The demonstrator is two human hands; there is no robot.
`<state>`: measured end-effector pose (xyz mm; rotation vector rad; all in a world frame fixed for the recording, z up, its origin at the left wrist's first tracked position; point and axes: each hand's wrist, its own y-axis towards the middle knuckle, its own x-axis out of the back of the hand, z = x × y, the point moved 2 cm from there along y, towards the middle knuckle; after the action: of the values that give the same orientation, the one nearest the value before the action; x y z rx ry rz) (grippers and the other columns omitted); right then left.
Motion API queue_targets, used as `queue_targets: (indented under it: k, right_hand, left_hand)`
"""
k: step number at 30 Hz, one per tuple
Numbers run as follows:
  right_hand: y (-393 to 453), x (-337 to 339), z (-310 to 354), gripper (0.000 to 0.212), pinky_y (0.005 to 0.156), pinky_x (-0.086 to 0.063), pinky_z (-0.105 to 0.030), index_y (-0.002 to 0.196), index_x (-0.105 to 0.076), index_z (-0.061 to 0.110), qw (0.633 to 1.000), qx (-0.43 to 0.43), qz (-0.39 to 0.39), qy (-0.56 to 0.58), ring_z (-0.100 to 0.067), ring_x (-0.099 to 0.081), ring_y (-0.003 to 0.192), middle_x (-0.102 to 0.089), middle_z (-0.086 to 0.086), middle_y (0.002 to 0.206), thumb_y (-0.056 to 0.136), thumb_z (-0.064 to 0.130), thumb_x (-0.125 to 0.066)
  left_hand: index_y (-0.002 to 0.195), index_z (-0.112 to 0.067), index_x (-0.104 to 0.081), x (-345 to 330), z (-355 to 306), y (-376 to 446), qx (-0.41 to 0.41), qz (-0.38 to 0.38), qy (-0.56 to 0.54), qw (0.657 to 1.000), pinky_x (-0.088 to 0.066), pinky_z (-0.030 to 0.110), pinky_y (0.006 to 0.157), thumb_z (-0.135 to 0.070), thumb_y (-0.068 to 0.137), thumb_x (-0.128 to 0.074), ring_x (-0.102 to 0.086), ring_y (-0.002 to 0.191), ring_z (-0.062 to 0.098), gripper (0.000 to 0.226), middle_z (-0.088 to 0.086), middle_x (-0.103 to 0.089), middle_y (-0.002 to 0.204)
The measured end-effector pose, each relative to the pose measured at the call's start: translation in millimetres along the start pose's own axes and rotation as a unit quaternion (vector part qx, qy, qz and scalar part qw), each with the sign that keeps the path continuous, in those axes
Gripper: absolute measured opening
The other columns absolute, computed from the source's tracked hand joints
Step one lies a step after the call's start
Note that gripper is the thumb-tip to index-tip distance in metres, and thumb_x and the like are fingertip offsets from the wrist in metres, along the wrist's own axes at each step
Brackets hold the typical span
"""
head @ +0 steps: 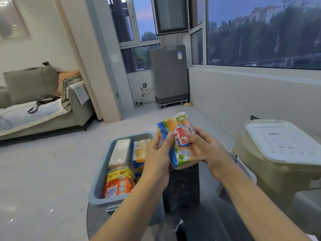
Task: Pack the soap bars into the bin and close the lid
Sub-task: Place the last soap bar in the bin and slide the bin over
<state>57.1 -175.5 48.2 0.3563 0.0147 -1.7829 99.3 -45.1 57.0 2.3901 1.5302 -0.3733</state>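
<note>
I hold a wrapped pack of soap bars (178, 141), orange, blue and white, up in front of me with both hands. My left hand (157, 157) grips its left edge and my right hand (206, 150) grips its right side. Below and to the left stands a grey-blue bin (102, 171), open on top. Inside it lie a pale soap bar (119, 153), an orange and blue pack (139, 150) and an orange and yellow pack (119, 181). A white translucent lid (281, 141) rests on a seat at the right.
A dark glass table (191, 214) with a black pedestal is under my arms. The yellowish seat (271, 173) under the lid stands right of it. A grey sofa (40, 105) is at the far left, a grey washing machine (170, 75) at the back by the windows.
</note>
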Motion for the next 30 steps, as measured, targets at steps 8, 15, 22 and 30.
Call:
queue_targets:
  k: [8,15,22,30]
  right_hand:
    - [10,-70,-3,0.060,0.066,-0.057,-0.027,0.122,-0.059,0.031,0.997,-0.040,-0.012,-0.066,-0.016,-0.072,0.086,-0.071,-0.001,0.107,0.069,0.058,-0.059]
    - [16,-87,-18,0.049,0.060,-0.056,-0.024,0.128,-0.055,0.028,0.990,-0.064,-0.052,-0.113,-0.017,-0.068,0.083,-0.065,-0.006,0.099,0.081,0.017,-0.069]
    - [20,-90,-25,0.049,0.054,-0.055,-0.023,0.124,-0.059,0.018,0.973,-0.079,-0.034,-0.213,-0.015,-0.067,0.075,-0.068,-0.008,0.091,0.078,0.003,-0.070]
    - [32,-95,-32,0.050,0.049,-0.050,-0.020,0.127,-0.056,0.020,0.900,-0.116,0.044,-0.418,-0.010,-0.062,0.058,-0.068,-0.008,0.103,0.080,0.011,-0.070]
  left_hand:
    - [0.120,-0.016,-0.061,51,-35,-8,0.066,-0.018,0.077,0.995,-0.053,0.052,0.091,-0.046,0.085,-0.057,-0.070,0.098,0.032,0.046,0.012,-0.073,0.108]
    - [0.120,-0.013,-0.062,80,-46,-11,0.099,0.022,0.116,0.988,-0.059,0.030,0.076,-0.038,0.093,-0.052,-0.071,0.095,0.020,0.038,0.008,-0.073,0.109]
    - [0.101,-0.007,-0.065,104,-36,-12,0.186,-0.066,0.212,0.957,-0.051,0.029,0.057,-0.026,0.098,-0.045,-0.066,0.071,0.019,0.028,0.005,-0.070,0.079]
    - [0.081,-0.009,-0.071,124,-34,-9,0.161,-0.075,0.383,0.907,-0.047,0.020,0.042,-0.013,0.091,-0.058,-0.058,0.037,0.008,0.017,-0.001,-0.066,0.053]
